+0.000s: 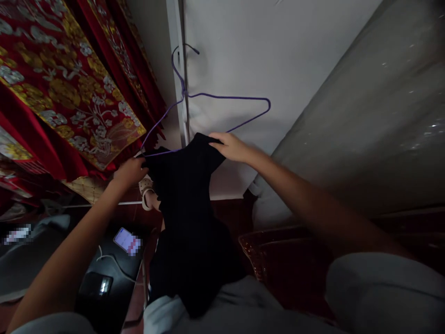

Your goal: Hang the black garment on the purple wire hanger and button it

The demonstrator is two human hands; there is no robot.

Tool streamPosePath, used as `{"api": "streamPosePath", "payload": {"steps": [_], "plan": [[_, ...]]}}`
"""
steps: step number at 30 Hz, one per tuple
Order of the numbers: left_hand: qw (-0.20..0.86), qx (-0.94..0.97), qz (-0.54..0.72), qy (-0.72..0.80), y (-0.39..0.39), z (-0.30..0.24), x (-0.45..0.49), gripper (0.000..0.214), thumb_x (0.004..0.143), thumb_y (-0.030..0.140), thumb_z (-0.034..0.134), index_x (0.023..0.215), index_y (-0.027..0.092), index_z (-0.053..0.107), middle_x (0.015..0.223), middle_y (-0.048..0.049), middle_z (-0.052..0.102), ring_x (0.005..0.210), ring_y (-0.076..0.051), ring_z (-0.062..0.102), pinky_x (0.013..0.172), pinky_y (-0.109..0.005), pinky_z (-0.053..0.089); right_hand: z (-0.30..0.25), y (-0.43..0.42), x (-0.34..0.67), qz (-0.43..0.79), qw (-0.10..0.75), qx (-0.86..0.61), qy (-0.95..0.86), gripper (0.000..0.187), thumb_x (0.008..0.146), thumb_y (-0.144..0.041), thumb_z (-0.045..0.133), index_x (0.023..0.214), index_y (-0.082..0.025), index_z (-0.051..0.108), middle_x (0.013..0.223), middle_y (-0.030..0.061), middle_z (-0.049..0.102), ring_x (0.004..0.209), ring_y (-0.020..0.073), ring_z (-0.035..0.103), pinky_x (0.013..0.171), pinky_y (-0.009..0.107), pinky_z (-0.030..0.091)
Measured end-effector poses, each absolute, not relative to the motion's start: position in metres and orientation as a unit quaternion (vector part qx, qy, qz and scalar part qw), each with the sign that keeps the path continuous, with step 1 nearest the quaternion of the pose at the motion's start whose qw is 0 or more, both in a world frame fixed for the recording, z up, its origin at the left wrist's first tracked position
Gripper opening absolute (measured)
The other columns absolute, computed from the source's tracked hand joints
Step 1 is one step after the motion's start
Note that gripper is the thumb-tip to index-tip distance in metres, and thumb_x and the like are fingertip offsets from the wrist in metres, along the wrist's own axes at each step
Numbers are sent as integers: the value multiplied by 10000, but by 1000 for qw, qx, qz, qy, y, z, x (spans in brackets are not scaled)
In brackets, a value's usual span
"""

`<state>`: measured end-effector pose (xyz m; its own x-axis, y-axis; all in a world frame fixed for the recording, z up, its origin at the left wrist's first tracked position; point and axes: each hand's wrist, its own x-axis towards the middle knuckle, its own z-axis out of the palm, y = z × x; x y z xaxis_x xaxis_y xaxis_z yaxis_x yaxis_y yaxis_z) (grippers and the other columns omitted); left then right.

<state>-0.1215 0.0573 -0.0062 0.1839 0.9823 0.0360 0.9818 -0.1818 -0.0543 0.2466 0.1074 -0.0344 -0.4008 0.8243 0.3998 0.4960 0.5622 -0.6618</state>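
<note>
A black garment (187,208) hangs down in front of me, its top edge against a thin purple wire hanger (222,97). The hanger's hook is caught high on a white door edge (181,93). My left hand (130,170) is closed on the garment's left shoulder, where the hanger's left arm enters the cloth. My right hand (229,146) pinches the garment's right shoulder just below the hanger's right arm, which is bare.
Red and gold patterned cloth (69,83) hangs at the left. A grey covered bulk (365,130) fills the right. Below left, a dark table (114,283) carries a lit phone (127,241) and a cable. A sandalled foot (148,192) shows behind the garment.
</note>
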Motion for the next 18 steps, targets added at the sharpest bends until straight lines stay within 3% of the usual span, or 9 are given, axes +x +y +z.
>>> {"api": "streamPosePath", "payload": {"steps": [3, 6, 10, 14, 16, 18], "plan": [[78, -794, -88, -597, 49, 0, -103, 391, 917, 165, 497, 1269, 89, 648, 1523, -240, 563, 1444, -351, 532, 1174, -484, 458, -27, 99, 268, 218, 386, -407, -799, 132, 905, -298, 543, 886, -204, 633, 823, 31, 634, 785, 204, 581, 785, 361, 468], [133, -816, -170, -536, 38, 12, -91, 362, 909, 117, 471, 1229, 104, 640, 1722, -181, 302, 1605, -323, 294, 1263, -528, 356, -18, 90, 283, 201, 412, -399, -794, 184, 889, -365, 579, 916, -201, 657, 881, 48, 666, 864, 232, 609, 816, 370, 466], [166, -824, -171, -513, 18, 26, -91, 227, 910, 203, 563, 1089, 173, 699, 1665, -102, 441, 1579, -394, 317, 1226, -636, 348, -8, 76, 290, 162, 421, -405, -795, 262, 865, -436, 653, 971, -198, 677, 930, 58, 695, 868, 232, 617, 810, 347, 447], [137, -824, -77, -544, 3, 21, -102, 273, 898, 255, 605, 1133, 197, 730, 1395, -122, 697, 1379, -394, 556, 1130, -600, 462, -6, 69, 278, 116, 388, -442, -800, 248, 957, -403, 549, 907, -193, 670, 749, 38, 627, 700, 188, 551, 701, 317, 368], [128, -818, -37, -559, -1, 16, -110, 259, 885, 246, 611, 1105, 190, 736, 1346, -132, 717, 1287, -375, 621, 1078, -551, 520, -7, 70, 269, 101, 367, -465, -800, 274, 981, -405, 520, 880, -198, 668, 686, 36, 585, 660, 189, 519, 676, 320, 331], [140, -812, -43, -565, -4, 16, -119, 198, 878, 251, 623, 1026, 184, 738, 1475, -130, 639, 1311, -381, 599, 1067, -528, 538, -9, 74, 260, 93, 358, -486, -792, 301, 992, -433, 524, 841, -205, 652, 686, 47, 582, 669, 201, 521, 676, 325, 316]]}}
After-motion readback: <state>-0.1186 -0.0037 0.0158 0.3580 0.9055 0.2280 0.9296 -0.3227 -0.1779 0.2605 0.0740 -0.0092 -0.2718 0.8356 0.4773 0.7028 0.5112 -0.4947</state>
